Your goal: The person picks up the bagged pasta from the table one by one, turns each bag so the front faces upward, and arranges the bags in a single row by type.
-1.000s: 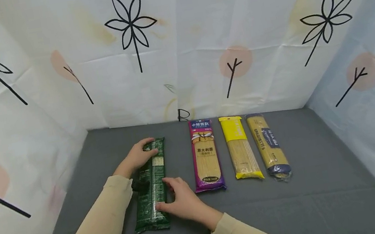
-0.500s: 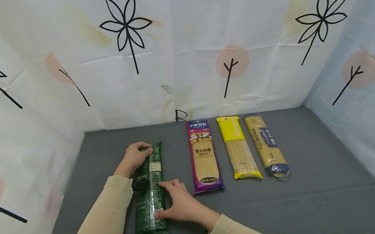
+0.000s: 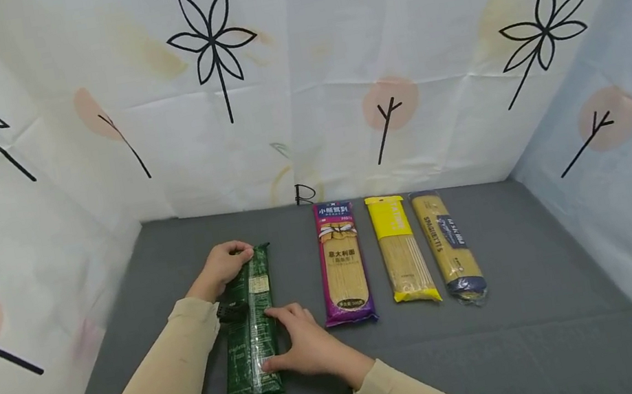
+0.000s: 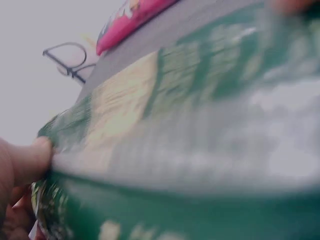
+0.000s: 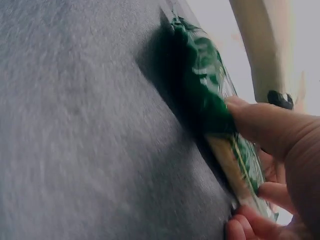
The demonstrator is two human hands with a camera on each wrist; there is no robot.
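A long green spaghetti pack [image 3: 255, 339], printed text and a pale label facing up, lies lengthwise at the left of the grey cloth. My left hand [image 3: 224, 268] grips its far end; the left wrist view shows the thumb [image 4: 32, 159] on the upper face and fingers curled around the end. My right hand [image 3: 309, 341] holds the right edge nearer to me. In the right wrist view the right thumb [image 5: 260, 122] presses the wrapper, with fingertips [image 5: 245, 227] along the edge. A dark shadow runs beneath the pack there.
To the right, three more packs lie side by side: a purple-and-pink pasta pack [image 3: 343, 265], a yellow-topped noodle pack [image 3: 403, 252] and a blue-labelled spaghetti pack [image 3: 450, 248]. Patterned white cloth [image 3: 320, 71] walls the grey table [image 3: 537, 355] at the back and sides.
Both hands have drawn the green pack slightly toward me and a little to the left. The other three packs stay where they were; the head view has shifted slightly.
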